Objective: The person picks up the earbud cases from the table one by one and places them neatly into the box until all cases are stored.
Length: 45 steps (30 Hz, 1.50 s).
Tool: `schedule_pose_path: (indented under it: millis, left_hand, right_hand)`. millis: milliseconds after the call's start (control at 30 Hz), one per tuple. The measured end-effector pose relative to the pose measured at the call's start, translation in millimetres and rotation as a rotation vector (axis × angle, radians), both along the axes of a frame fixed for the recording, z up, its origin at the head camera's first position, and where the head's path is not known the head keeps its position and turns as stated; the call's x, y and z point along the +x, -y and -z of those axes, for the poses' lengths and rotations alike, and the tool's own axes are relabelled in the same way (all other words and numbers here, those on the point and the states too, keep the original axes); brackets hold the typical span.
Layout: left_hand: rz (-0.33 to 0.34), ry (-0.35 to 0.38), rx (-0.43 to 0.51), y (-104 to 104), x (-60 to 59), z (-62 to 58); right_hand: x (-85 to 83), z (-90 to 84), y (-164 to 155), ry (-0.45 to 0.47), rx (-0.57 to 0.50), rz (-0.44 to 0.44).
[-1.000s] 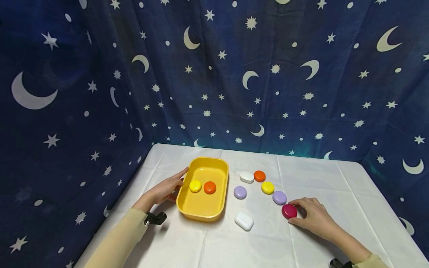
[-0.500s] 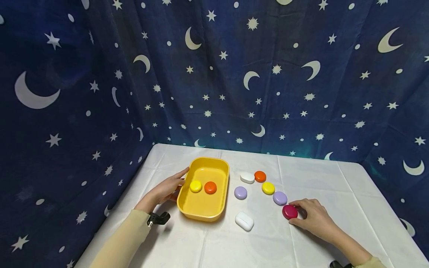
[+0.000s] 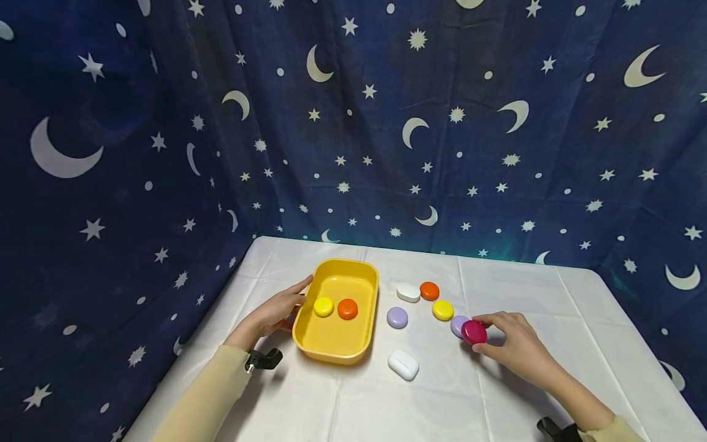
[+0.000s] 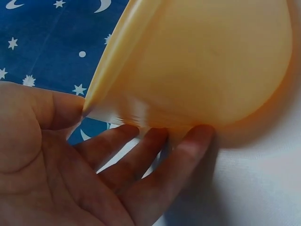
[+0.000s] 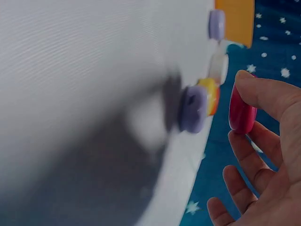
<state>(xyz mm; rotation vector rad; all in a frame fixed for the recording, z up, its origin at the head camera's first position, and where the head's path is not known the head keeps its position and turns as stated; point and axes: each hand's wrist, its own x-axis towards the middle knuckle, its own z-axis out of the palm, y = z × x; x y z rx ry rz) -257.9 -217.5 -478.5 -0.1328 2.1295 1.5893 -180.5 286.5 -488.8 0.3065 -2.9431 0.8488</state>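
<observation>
- Crimson disc (image 3: pixel 474 331): one only, pinched between my right hand's (image 3: pixel 510 348) thumb and fingers (image 5: pixel 247 155), lifted just off the white tablecloth (image 3: pixel 513 288) and held over the near edge of a lilac disc (image 3: pixel 458 324).
- Lilac discs: two, that one beside my right hand and another (image 3: pixel 397 317) close to the tray's right wall.
- Orange discs: two, one (image 3: pixel 347 309) in the yellow tray (image 3: pixel 334 341) and one (image 3: pixel 429 291) on the cloth.
- Yellow discs: two, one (image 3: pixel 323 306) in the tray touching the orange one, and one (image 3: pixel 442 310) on the cloth.
- White pieces: two, an oval one (image 3: pixel 408 292) touching the orange disc on the cloth, and a rounded case (image 3: pixel 403 364) nearer me.
- My left hand (image 3: pixel 274 312): spread, straight fingers (image 4: pixel 141 157) lying against the tray's left wall, gripping nothing.
- Open room: bare cloth lies between the tray and the loose discs, broader cloth to my right and along the near edge; the tray's near half holds nothing.
- Edges: the starry blue curtain (image 3: pixel 353 123) closes the table's far and left sides.
</observation>
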Motion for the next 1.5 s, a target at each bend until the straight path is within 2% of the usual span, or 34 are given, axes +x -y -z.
schedule_pose_path:
  millis: [200, 533, 800, 1133, 1500]
  left_hand:
    - [-0.005, -0.004, 0.007, 1, 1.3, 1.0]
    - [0.0, -0.003, 0.019, 2, 2.1, 2.3]
    - [0.006, -0.007, 0.041, 1, 1.1, 4.9]
    - [0.002, -0.01, 0.037, 1, 2.4, 2.5]
    - [-0.009, 0.007, 0.091, 3, -0.6, 3.3]
  right_hand:
    - [-16.0, -12.8, 31, -0.037, -0.053, -0.071]
    - [-45.1, -30.9, 103, -0.062, -0.06, -0.191]
    - [-61.0, -41.2, 152, -0.017, -0.069, -0.28]
    - [-74.3, -38.0, 203, 0.029, 0.056, -0.414]
    - [-77.9, -34.5, 241, 0.007, 0.229, -0.52]
